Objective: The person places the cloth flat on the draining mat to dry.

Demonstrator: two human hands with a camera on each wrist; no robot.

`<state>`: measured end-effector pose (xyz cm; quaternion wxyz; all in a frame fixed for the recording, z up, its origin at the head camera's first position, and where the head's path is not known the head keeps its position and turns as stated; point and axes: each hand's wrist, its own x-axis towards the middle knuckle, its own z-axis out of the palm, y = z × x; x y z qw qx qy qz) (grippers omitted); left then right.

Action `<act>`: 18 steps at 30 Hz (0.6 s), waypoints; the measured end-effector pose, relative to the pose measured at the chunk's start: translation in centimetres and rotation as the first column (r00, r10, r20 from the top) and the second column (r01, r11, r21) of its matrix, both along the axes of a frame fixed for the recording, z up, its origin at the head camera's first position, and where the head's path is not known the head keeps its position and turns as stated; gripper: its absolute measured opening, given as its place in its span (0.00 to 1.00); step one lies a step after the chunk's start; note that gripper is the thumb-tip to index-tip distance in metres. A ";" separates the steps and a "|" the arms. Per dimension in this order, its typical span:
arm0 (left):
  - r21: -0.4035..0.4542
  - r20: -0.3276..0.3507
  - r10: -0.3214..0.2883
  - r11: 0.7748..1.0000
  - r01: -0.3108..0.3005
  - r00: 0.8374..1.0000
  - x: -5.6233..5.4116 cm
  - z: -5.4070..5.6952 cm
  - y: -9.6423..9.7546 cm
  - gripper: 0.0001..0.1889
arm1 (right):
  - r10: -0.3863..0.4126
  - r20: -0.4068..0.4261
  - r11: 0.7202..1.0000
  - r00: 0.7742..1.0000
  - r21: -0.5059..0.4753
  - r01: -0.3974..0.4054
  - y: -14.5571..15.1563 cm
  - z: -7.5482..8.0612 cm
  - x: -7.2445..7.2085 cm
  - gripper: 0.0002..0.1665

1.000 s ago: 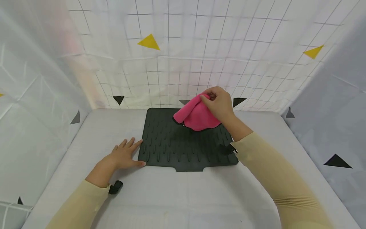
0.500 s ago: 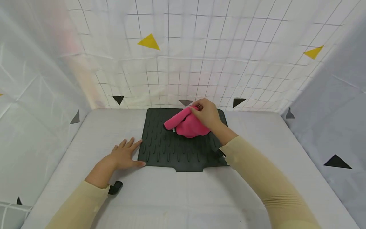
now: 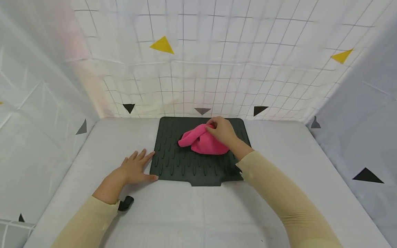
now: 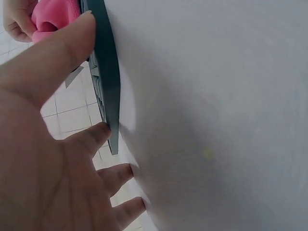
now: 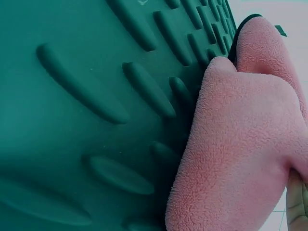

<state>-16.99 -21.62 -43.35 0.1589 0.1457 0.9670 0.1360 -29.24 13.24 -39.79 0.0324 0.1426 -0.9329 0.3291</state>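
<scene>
A pink fleecy cloth (image 3: pixel 211 143) lies bunched on a dark ribbed mat (image 3: pixel 186 168), its lower edge trimmed in black. My right hand (image 3: pixel 224 131) pinches the top of the cloth between thumb and fingers. In the right wrist view the cloth (image 5: pixel 240 144) rests against the mat's raised ribs, and only a little of the hand shows at the right edge. My left hand (image 3: pixel 134 168) lies spread on the table, with the thumb and index fingertips touching the mat's left edge. The left wrist view shows these fingers extended along the mat's side (image 4: pixel 111 72).
A white-covered table (image 3: pixel 192 213) surrounds the mat. Behind it hangs a white gridded sheet (image 3: pixel 217 51) with yellow and black triangles. Pale sheets (image 3: pixel 356 131) stand at both sides. A small black device (image 3: pixel 125 203) sits at the left cuff.
My right hand has lowered the cloth and brought it a little left and nearer, down onto the mat, where it is now more bunched. The left hand has stayed still.
</scene>
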 end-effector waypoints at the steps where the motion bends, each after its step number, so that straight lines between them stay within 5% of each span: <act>1: -0.001 -0.002 -0.002 1.000 0.002 1.000 0.0 -0.1 0.0 0.54 | 0.002 0.003 1.000 1.000 -0.003 -0.002 0.0 -0.1 0.0 0.11; 18: 0.000 0.000 0.003 1.000 -0.003 1.000 0.1 0.1 0.3 0.54 | 0.063 0.026 0.997 0.998 -0.043 -0.061 1.4 2.2 1.3 0.15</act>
